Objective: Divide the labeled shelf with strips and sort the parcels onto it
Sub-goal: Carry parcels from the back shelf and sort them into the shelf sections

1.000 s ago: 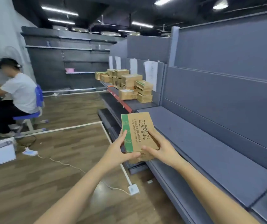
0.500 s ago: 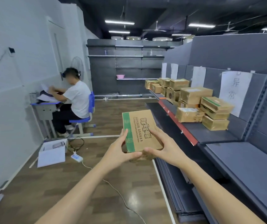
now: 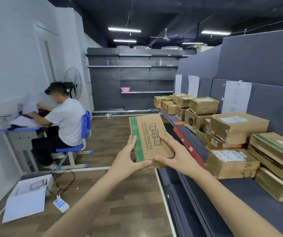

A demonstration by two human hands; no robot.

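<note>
Dark grey shelving unit [image 3: 250,199] runs along the right, its deck edged by a red price rail [image 3: 187,146]; paper labels [image 3: 236,97] hang on its back panel, writing too faint to read; a second, nearly bare shelving unit [image 3: 133,79] stands against the far wall, pink basin [image 3: 125,89] on one level; wood-pattern floor [image 3: 103,211] with a white line across it; seated person [image 3: 65,124] in a white T-shirt on a blue chair [image 3: 85,132] at a small desk [image 3: 20,132], standing fan [image 3: 73,83] behind; stacked cardboard parcels [image 3: 231,137] crowd the right shelf, several bearing shipping labels; open white folder [image 3: 26,199] and power strip [image 3: 60,204] lie on the floor at left; flat cardboard parcel [image 3: 150,136] with a green band and black printed characters is held in the air in front of the shelf, clear of the deck, tilted with its printed face up; left hand [image 3: 128,159] closed on its near-left edge, thumb on top; right hand [image 3: 173,155] closed on its near-right corner, fingers spread across the face.
</note>
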